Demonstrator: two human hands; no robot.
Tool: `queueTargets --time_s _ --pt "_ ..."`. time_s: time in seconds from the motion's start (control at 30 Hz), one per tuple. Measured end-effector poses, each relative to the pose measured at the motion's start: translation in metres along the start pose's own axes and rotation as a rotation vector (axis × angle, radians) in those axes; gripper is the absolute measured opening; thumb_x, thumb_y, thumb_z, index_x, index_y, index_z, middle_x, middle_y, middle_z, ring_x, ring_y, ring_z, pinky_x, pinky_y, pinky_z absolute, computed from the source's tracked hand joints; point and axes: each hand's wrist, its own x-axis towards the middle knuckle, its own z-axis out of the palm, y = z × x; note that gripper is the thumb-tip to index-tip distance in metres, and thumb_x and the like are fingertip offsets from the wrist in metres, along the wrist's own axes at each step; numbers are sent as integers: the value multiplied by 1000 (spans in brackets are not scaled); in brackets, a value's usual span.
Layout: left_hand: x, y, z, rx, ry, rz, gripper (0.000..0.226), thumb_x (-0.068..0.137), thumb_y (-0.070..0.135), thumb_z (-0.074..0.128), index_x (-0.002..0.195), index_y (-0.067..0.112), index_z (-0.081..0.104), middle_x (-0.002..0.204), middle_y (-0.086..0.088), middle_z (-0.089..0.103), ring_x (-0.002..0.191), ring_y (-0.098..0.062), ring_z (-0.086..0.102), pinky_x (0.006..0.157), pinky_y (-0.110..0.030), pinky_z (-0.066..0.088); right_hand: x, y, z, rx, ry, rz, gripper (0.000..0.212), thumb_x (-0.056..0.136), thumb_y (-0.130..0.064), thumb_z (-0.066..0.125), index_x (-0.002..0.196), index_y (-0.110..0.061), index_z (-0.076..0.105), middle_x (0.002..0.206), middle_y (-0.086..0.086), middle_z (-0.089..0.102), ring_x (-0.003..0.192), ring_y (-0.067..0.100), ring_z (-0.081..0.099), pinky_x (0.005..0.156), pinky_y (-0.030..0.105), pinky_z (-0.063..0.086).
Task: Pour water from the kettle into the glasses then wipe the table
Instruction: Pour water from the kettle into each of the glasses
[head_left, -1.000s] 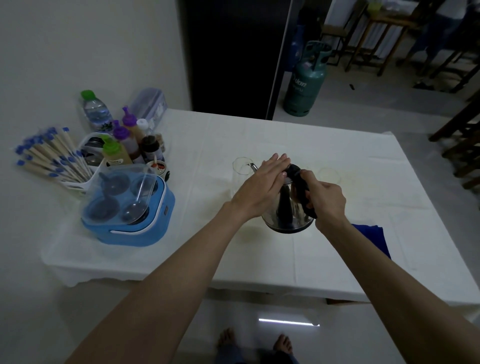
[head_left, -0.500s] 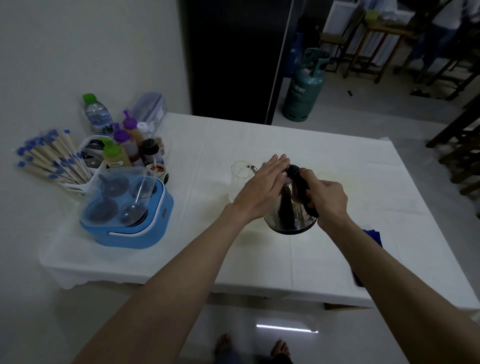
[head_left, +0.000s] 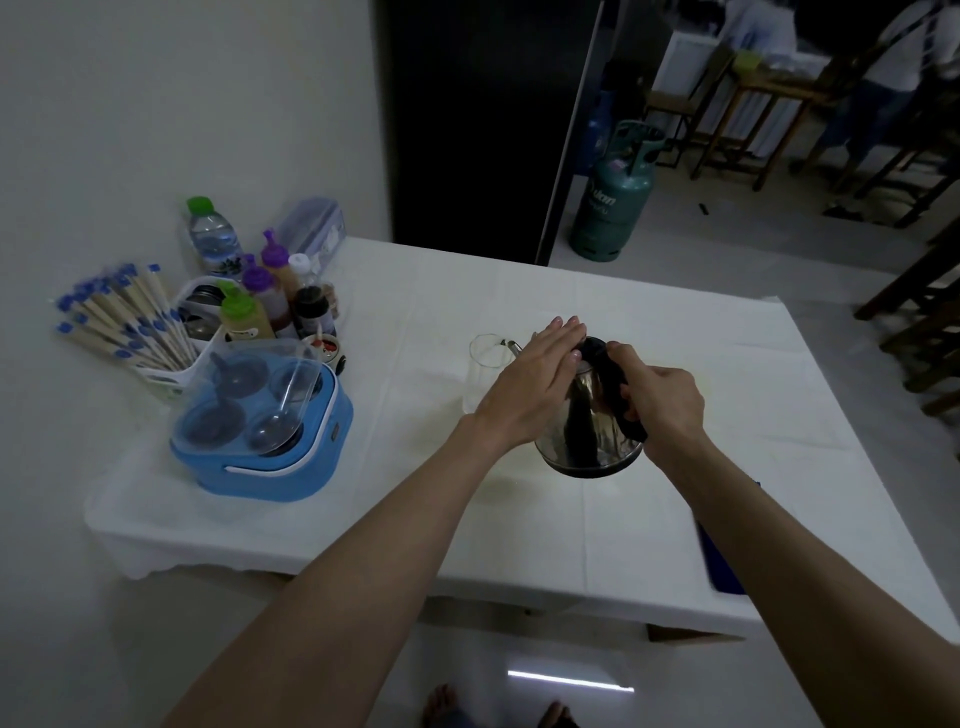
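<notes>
A steel kettle (head_left: 587, 431) with a black handle is lifted above the white-clothed table (head_left: 519, 291) and tilted left, its spout over a clear glass (head_left: 480, 374). My right hand (head_left: 660, 400) grips the kettle's handle. My left hand (head_left: 530, 387) lies flat on the kettle's lid, fingers together. A blue cloth (head_left: 719, 561) lies at the table's front right edge, partly hidden by my right forearm. A second glass is hidden behind my hands.
A blue container with a clear lid (head_left: 265, 426) stands at the left. Behind it are sauce bottles (head_left: 260, 296), a water bottle (head_left: 213, 234) and a holder of chopsticks (head_left: 124, 322). A green gas cylinder (head_left: 615, 192) stands on the floor beyond the table.
The kettle and both hands have hardly moved; the kettle stays tilted toward the left glass. The view has shifted slightly, so more of the blue cloth is covered by my forearm.
</notes>
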Motion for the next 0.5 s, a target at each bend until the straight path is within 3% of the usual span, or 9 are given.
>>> queueTargets --time_s 0.23,0.5 --pt "0 2 1 -27 6 -11 44 105 22 29 147 12 36 157 -1 30 148 -9 14 119 -22 6 1 0 -1 -17 -4 -1 47 82 -55 64 64 -12 68 68 3 67 68 25 61 82 44 54" --pt "0 2 3 -33 -6 -17 44 106 23 29 148 12 35 157 -1 29 148 -11 13 120 -26 7 2 0 -2 -35 -3 -1 46 81 -57 64 64 -15 68 71 3 68 76 28 65 83 43 55"
